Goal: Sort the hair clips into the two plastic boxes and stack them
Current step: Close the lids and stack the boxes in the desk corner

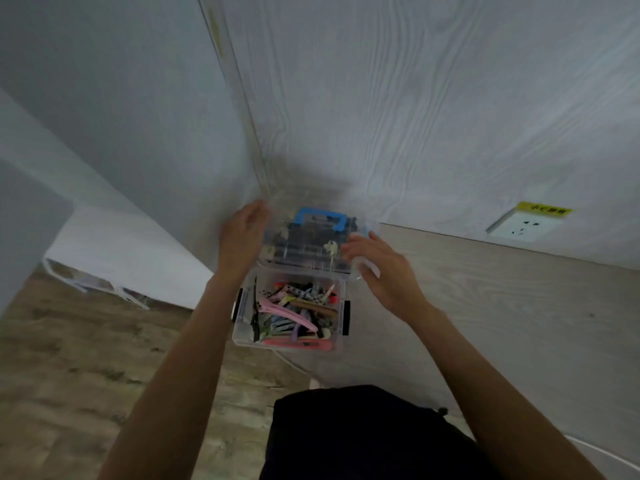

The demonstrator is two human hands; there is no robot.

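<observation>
Mid-frame, both hands, left hand (242,237) and right hand (377,268), hold the lidded box (306,247) over the open box (291,311) on wood-look floor (86,368); wall socket (519,227) at right.

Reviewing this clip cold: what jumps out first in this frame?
The open clear box in the middle of the floor, packed with colourful hair clips, draws the eye first. Just beyond it, near the wall, both hands hold a second clear box with a blue handle: the left hand on its left side, the right hand on its right. A white wall socket with a yellow label sits low on the wall at right.
</observation>
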